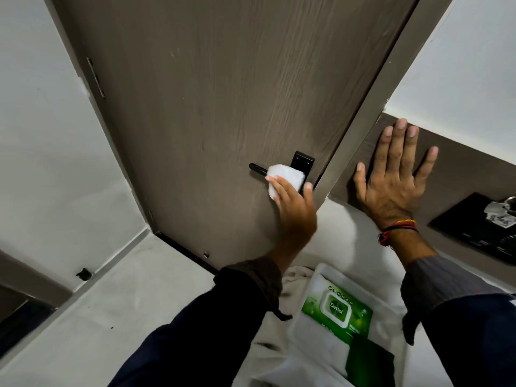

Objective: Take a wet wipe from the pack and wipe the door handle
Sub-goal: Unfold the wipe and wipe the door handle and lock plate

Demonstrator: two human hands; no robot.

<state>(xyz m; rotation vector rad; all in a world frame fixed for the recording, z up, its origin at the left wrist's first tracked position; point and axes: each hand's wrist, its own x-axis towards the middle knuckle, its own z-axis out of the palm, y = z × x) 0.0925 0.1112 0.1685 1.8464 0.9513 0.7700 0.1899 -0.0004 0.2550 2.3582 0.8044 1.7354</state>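
A black lever door handle (258, 169) sticks out leftward from its black plate (302, 160) on a grey-brown wooden door (212, 93). My left hand (293, 208) grips a folded white wet wipe (284, 177) wrapped over the handle's middle, so only the handle's left tip and the plate show. My right hand (393, 177) lies flat, fingers spread, against the dark panel (458, 169) right of the door frame, holding nothing. The green and white wet wipe pack (337, 308) lies below on pale cloth, lid shut.
The grey door frame (371, 107) runs between the two hands. A black tray (474, 222) with keys sits at the right edge. White walls flank the door, and a pale floor with a small black door stop (83, 274) lies at lower left.
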